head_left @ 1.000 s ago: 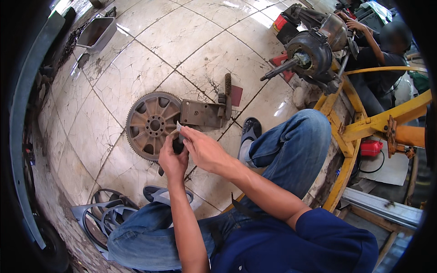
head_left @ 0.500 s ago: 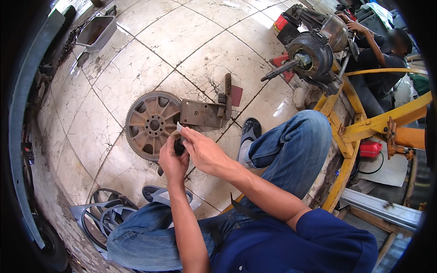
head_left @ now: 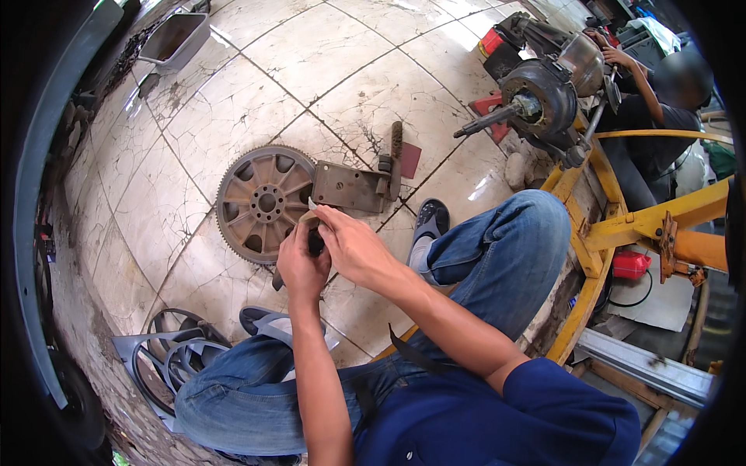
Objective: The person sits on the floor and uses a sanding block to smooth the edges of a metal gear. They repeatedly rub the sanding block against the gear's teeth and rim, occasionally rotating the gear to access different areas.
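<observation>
My left hand (head_left: 301,268) is closed around a small dark part (head_left: 315,243), mostly covered by my fingers; its kind I cannot make out. Against it, my right hand (head_left: 348,242) pinches a pale, folded strip (head_left: 312,205) that looks like sandpaper or cloth. Just beyond the hands, a rusty toothed flywheel (head_left: 266,175) lies flat on the tiles. A worn metal plate with a bracket (head_left: 350,186) sits right against its right side. A wire brush (head_left: 396,147) and a reddish-brown sheet (head_left: 410,160), like sandpaper, lie beyond the bracket.
A grey tray (head_left: 186,50) stands at far left. Grey-black rings and belts (head_left: 167,349) lie near my left knee. To the right are a yellow steel frame (head_left: 583,334), a greasy axle assembly (head_left: 536,101) on a red stand, a red case (head_left: 631,264) and another person (head_left: 649,116) at work.
My hands have shifted slightly and the right one has turned a little over the part. The pale strip shows less above the fingers. The whole view has moved slightly.
</observation>
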The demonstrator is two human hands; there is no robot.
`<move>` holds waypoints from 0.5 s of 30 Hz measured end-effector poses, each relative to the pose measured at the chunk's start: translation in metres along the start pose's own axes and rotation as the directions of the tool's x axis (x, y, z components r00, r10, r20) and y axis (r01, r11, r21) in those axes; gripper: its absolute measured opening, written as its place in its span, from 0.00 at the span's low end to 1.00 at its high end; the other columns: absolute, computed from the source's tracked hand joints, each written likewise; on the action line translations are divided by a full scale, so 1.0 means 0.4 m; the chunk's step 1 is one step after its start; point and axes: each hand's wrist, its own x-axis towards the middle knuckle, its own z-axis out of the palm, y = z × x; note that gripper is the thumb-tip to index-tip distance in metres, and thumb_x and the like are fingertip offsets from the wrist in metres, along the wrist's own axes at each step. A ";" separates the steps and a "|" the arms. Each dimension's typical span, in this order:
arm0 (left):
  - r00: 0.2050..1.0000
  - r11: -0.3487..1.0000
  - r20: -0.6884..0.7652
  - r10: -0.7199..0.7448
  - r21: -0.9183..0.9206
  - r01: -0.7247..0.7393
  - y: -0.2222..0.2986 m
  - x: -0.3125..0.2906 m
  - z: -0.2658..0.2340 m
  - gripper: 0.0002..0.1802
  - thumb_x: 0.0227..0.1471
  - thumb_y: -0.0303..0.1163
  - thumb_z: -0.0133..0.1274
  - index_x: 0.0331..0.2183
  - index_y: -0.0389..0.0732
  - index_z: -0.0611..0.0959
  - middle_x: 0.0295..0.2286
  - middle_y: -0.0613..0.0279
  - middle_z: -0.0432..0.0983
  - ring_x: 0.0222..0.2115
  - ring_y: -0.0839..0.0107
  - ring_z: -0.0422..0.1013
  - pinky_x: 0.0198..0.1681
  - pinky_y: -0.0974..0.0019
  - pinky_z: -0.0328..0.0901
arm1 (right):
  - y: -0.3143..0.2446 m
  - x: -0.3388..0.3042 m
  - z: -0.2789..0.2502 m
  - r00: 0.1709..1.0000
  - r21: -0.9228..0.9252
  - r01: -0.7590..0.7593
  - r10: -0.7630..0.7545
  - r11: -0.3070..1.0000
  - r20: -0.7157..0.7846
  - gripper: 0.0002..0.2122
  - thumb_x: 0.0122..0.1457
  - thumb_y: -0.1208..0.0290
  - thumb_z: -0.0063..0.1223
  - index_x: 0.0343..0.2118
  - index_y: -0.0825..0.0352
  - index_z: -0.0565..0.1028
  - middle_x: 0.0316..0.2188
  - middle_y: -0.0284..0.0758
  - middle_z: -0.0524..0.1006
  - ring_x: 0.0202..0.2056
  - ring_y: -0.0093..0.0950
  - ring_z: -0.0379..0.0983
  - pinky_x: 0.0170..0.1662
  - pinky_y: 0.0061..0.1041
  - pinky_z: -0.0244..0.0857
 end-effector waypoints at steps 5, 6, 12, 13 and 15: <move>0.999 1.000 -0.026 -0.025 0.007 0.025 -0.010 -0.002 0.003 0.19 0.48 0.30 0.58 0.44 0.40 0.78 0.35 0.50 0.79 0.37 0.51 0.76 0.39 0.59 0.69 | -0.012 0.005 0.005 0.998 -0.088 0.068 -0.068 0.994 0.003 0.19 0.67 0.66 0.37 0.57 0.70 0.66 0.57 0.48 0.68 0.59 0.42 0.63 0.57 0.41 0.57; 1.000 0.999 -0.027 -0.008 0.040 0.009 -0.009 -0.001 0.003 0.19 0.48 0.30 0.58 0.44 0.40 0.78 0.35 0.49 0.79 0.37 0.51 0.76 0.39 0.59 0.69 | -0.010 0.019 0.000 0.999 -0.047 0.030 -0.029 0.998 0.019 0.19 0.67 0.66 0.37 0.57 0.70 0.66 0.57 0.48 0.68 0.59 0.42 0.63 0.57 0.41 0.57; 0.995 0.990 -0.029 -0.098 -0.106 0.094 -0.024 -0.010 0.005 0.22 0.43 0.31 0.61 0.43 0.39 0.78 0.36 0.50 0.78 0.37 0.47 0.73 0.40 0.54 0.67 | -0.009 0.002 0.009 0.995 -0.088 0.101 -0.101 0.991 0.002 0.19 0.67 0.66 0.37 0.56 0.69 0.67 0.55 0.47 0.70 0.58 0.42 0.64 0.57 0.44 0.56; 0.997 0.995 -0.040 -0.072 -0.079 0.069 -0.018 -0.013 0.012 0.22 0.43 0.31 0.62 0.43 0.39 0.78 0.36 0.50 0.78 0.37 0.48 0.73 0.39 0.54 0.67 | -0.001 0.010 0.011 0.996 -0.050 0.092 -0.092 0.995 -0.002 0.19 0.67 0.65 0.37 0.56 0.69 0.67 0.55 0.47 0.70 0.58 0.42 0.64 0.57 0.45 0.56; 0.999 0.998 -0.018 -0.052 -0.020 0.051 0.005 -0.003 0.008 0.23 0.43 0.32 0.62 0.43 0.39 0.78 0.36 0.49 0.77 0.36 0.47 0.73 0.39 0.54 0.67 | 0.000 0.015 0.007 1.000 -0.093 0.022 -0.021 0.995 0.009 0.19 0.67 0.65 0.37 0.56 0.68 0.67 0.55 0.47 0.70 0.58 0.42 0.63 0.57 0.48 0.55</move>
